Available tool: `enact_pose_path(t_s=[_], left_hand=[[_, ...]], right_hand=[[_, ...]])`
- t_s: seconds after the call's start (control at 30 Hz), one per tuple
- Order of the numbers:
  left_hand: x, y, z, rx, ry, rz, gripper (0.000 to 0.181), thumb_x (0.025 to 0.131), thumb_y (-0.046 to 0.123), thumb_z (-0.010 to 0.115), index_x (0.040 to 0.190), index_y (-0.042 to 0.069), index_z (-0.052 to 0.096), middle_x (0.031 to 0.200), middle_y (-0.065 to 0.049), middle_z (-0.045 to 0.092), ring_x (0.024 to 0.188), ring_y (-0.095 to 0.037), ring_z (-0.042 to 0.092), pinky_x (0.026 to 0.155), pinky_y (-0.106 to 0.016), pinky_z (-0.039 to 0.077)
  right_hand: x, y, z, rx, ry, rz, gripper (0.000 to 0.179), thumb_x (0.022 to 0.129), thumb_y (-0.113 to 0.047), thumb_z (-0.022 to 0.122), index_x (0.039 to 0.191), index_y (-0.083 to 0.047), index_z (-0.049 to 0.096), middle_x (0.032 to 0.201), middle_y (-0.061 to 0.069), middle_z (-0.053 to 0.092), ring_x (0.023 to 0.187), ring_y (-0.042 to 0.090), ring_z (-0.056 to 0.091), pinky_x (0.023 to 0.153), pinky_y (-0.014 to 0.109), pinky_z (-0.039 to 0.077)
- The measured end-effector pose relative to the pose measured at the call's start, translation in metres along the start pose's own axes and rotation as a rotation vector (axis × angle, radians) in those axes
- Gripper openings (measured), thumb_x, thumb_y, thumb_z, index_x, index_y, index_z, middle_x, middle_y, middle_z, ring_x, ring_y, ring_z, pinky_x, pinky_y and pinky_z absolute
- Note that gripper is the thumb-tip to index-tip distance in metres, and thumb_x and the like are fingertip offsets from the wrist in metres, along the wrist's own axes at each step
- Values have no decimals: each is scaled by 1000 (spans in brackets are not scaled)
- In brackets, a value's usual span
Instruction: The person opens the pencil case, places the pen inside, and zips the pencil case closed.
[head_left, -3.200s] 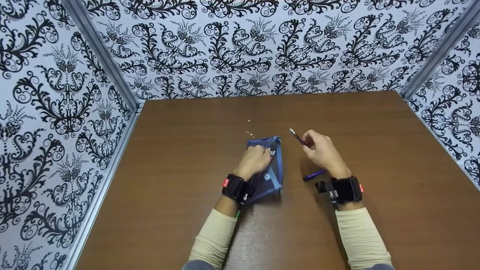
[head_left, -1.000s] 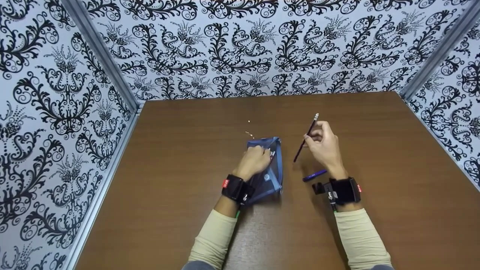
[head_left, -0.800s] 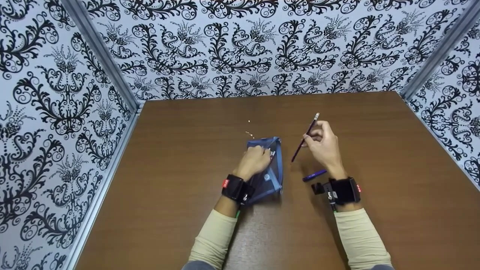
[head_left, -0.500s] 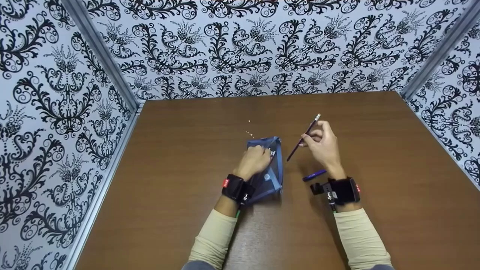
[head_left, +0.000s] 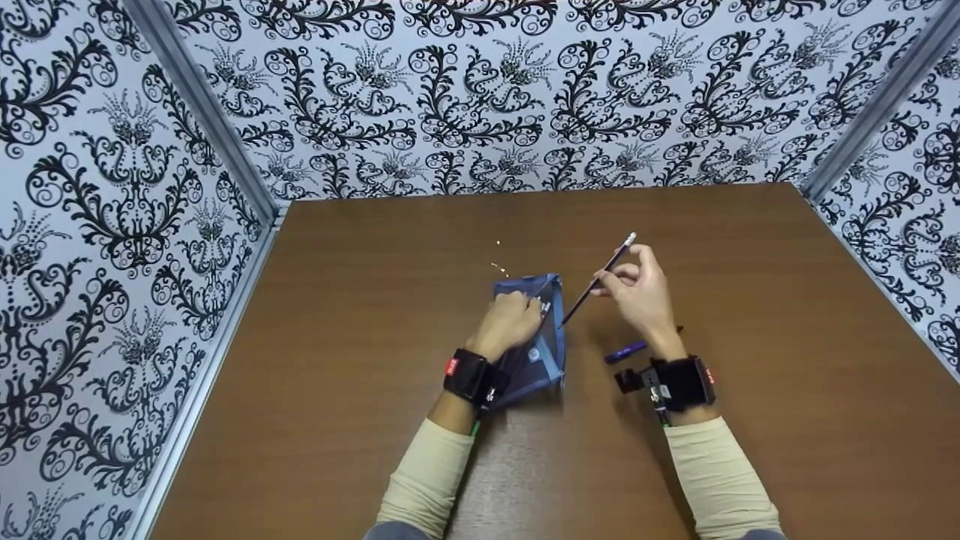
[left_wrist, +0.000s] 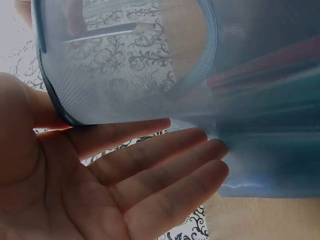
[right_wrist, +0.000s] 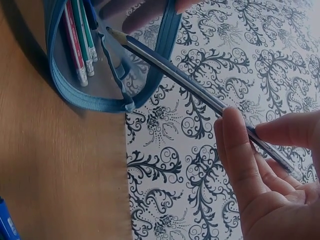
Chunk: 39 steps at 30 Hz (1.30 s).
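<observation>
My left hand (head_left: 508, 322) grips the upper edge of a blue translucent mesh pencil case (head_left: 553, 352), its thumb at the rim. Several fingers extend along the case's side in the left wrist view. The case's zip opening faces right. Inside lie a red pencil (right_wrist: 74, 45) and green pencils (right_wrist: 85, 37), eraser ends toward the mouth. My right hand (head_left: 641, 296) pinches a dark striped pencil (head_left: 592, 287) between thumb and fingers. That pencil slants, eraser up, with its sharpened tip (right_wrist: 116, 36) at the mouth of the case.
A blue-purple marker (head_left: 626, 352) lies on the brown table (head_left: 360, 300), partly hidden by the right wrist. Small pale bits (head_left: 500, 268) are scattered behind the case. Patterned walls (head_left: 480, 97) border the table at the back and sides.
The right hand has turned the pencil from eraser pointing left to tip pointing down-left. It has moved left, bringing the tip to the case. The left hand and case stay in place.
</observation>
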<state>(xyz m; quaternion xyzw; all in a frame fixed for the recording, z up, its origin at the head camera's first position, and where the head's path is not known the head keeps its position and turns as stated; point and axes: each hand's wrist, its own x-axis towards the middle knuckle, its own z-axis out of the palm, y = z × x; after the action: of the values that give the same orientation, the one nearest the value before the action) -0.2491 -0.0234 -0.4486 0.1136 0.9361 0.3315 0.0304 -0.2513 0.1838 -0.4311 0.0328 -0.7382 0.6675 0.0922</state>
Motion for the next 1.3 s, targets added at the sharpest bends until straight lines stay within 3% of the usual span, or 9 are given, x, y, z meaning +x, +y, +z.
enact_pose_path(t_s=[0.2,0.7,0.87,1.3], left_hand=[[0,0,0,-13,-6,-15,38,101,25,41,65,16,46,92,-17,67,84,-28,65,77,-44,53],[0,-1,0,-26,-5,-3,40,100,24,41,61,18,42,80,-11,63,75,-25,62,69,-40,51],[0,-2,0,-21,-10,9,41,100,24,41,60,19,40,74,-7,58,72,-22,60,67,-39,50],[0,-2,1,-51,-19,-9,40,101,25,41,61,18,43,74,-9,60,70,-24,62,61,-35,48]], right_hand=[[-2,0,3,8,-11,12,42,91,4,64,122,4,35,84,13,67,67,16,70,73,37,58],[-3,3,9,28,-39,20,42,91,7,62,123,5,36,86,18,66,70,17,71,73,34,59],[-3,4,10,20,-53,27,44,91,6,62,124,5,34,83,14,65,68,17,70,73,36,59],[-3,6,15,31,-72,38,38,90,8,60,121,6,38,82,11,66,67,16,70,74,39,58]])
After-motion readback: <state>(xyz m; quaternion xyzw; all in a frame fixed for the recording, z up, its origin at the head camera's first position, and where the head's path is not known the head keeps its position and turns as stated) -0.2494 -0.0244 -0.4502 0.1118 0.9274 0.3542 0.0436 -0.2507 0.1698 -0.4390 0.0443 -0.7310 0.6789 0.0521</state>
